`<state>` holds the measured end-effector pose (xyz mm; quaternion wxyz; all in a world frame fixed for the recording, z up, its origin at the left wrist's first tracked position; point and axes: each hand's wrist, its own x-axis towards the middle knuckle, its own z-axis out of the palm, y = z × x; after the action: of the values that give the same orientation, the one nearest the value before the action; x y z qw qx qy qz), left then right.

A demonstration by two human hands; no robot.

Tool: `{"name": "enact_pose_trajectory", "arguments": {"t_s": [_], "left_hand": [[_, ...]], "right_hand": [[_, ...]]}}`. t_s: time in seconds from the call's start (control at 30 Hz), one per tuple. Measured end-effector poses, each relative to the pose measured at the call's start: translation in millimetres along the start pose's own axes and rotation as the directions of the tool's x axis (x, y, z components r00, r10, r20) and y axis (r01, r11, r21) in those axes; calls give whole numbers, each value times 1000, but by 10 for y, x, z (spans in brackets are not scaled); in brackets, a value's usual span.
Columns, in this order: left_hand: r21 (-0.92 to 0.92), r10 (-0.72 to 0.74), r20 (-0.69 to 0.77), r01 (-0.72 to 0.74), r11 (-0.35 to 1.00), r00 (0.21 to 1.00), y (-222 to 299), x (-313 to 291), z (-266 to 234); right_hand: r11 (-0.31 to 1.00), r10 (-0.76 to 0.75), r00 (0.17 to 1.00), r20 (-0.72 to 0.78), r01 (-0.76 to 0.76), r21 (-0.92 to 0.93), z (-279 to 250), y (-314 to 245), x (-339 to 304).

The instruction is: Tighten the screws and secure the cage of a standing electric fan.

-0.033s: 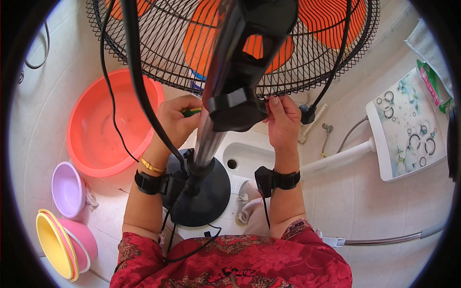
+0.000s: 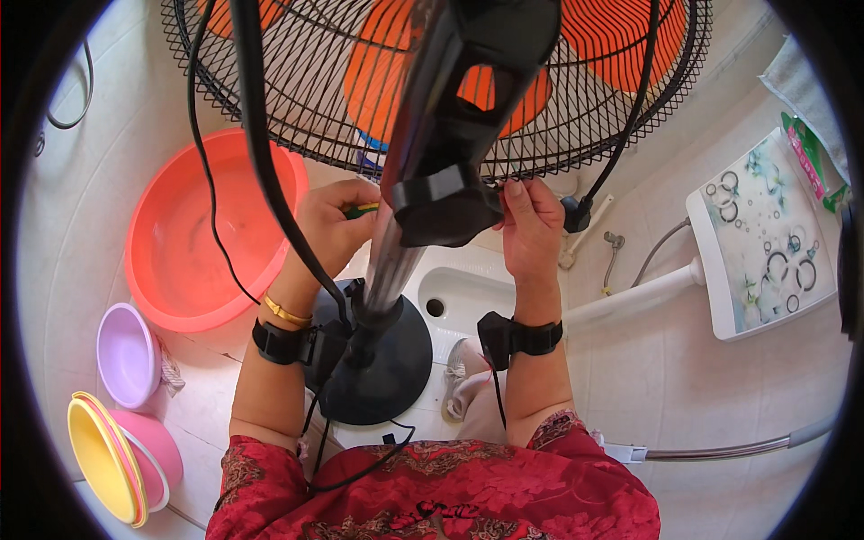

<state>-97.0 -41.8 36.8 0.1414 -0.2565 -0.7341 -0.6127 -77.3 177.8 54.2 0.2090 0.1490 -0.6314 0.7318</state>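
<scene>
A standing fan fills the top of the head view, its black wire grille in front of orange blades. Its pole slants down to a round black base, and a black knob juts from the pole. Left of the pole, my left hand is closed around a small green and yellow thing, perhaps a sponge; the pole hides its fingertips. To the right of the knob, my right hand pinches the grille's lower rim between thumb and fingers.
On the left floor sit a large coral basin, a purple basin and a pink bucket with a yellow basin. Behind the pole lies a squat toilet. A patterned white panel stands right. Black cables hang near my left arm.
</scene>
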Motion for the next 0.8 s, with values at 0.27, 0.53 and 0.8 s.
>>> {"name": "enact_pose_trajectory", "arguments": {"t_s": [0.27, 0.53, 0.8], "left_hand": [[-465, -491, 331, 593, 657, 805, -142, -37, 54], [-397, -415, 255, 486, 779, 873, -69, -46, 14], [200, 215, -202, -175, 964, 955, 31, -21, -15]], "right_hand": [[1000, 23, 1000, -16, -23, -3, 33, -6, 12], [999, 54, 998, -23, -54, 5, 39, 0, 13], [994, 97, 993, -59, -100, -37, 64, -34, -6]]}}
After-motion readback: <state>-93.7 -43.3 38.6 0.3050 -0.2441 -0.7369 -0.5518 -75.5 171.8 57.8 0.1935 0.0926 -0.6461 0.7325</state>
